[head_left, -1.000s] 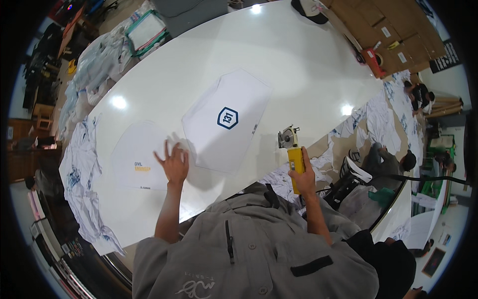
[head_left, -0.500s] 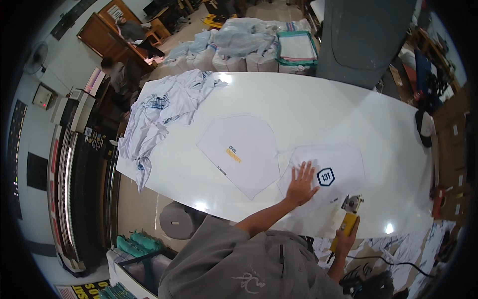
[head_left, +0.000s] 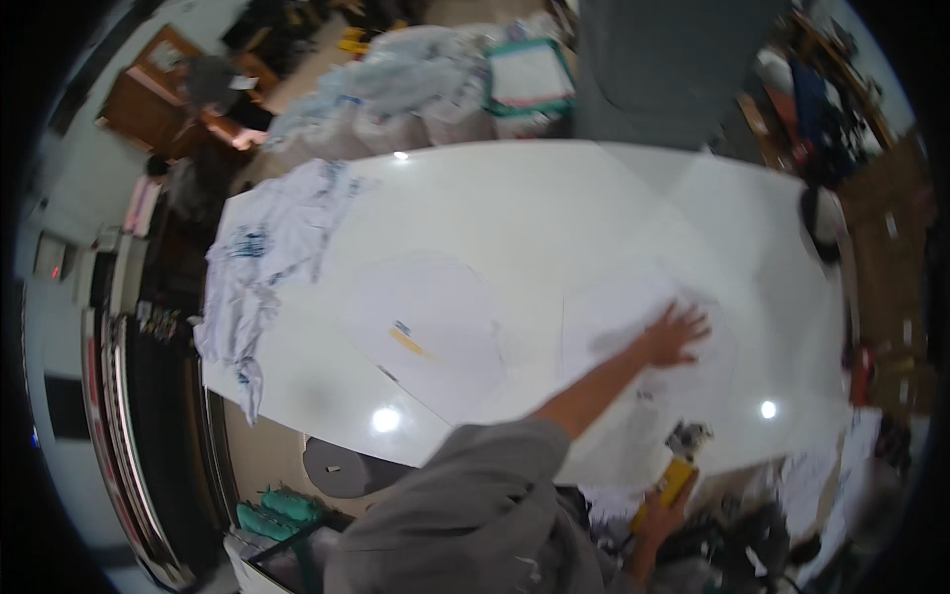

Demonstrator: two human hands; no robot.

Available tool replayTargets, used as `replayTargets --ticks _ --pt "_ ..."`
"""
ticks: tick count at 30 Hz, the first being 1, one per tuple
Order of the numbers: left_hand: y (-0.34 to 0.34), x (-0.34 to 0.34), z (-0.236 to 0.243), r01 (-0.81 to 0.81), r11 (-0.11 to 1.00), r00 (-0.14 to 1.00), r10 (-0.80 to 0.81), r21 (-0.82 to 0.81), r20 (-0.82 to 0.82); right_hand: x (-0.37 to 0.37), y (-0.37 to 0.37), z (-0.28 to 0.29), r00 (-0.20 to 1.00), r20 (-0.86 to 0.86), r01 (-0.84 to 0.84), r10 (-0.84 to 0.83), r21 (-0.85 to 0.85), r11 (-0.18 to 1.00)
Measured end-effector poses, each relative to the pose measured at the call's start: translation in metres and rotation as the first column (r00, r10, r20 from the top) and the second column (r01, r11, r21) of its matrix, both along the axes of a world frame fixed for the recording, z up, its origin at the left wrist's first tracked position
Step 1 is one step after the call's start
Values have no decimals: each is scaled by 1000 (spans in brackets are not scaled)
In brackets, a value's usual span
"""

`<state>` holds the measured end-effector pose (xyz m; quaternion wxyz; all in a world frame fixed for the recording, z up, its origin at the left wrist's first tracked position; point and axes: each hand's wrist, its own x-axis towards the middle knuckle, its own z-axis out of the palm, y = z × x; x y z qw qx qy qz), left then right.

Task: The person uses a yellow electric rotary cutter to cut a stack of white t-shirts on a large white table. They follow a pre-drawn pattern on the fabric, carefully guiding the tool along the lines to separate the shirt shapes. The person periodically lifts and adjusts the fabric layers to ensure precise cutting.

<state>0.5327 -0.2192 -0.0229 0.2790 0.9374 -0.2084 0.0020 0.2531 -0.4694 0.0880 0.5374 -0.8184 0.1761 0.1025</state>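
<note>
A broad white bench (head_left: 524, 218) fills the middle of the view, its surface glossy enough to throw back the ceiling lights. Full sacks (head_left: 416, 109) stand in a row beyond its far edge, and a heap of crumpled white cloth with blue marks (head_left: 287, 228) covers its left end, partly draping over the side. Two flat white panels lie on the bench well apart: the left panel (head_left: 455, 302) near the middle, and the right panel (head_left: 604, 307) nearer the right end. A yellow hand-held cutter (head_left: 677, 479) is at the near edge, its metal head pointing toward the right panel. The left hand (head_left: 673, 339) is over that panel, fingers spread wide; blur hides whether the palm touches it. The right hand (head_left: 665, 513) has its fingers wrapped around the cutter's handle. Smallest is a dark-and-yellow print (head_left: 408, 340) on the left panel.
</note>
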Motion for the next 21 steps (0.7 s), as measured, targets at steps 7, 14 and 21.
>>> replayTargets --ticks 7,14,21 --pt "77 -67 11 -400 830 879 468 -388 96 -9 38 20 986 -30 -165 163 -183 969" --pt "163 -198 28 -266 934 964 253 240 85 -40 95 10 935 29 -340 352 -201 919" --pt "129 -278 42 -271 937 960 281 220 -14 -77 131 20 934 -12 -343 356 -300 890"
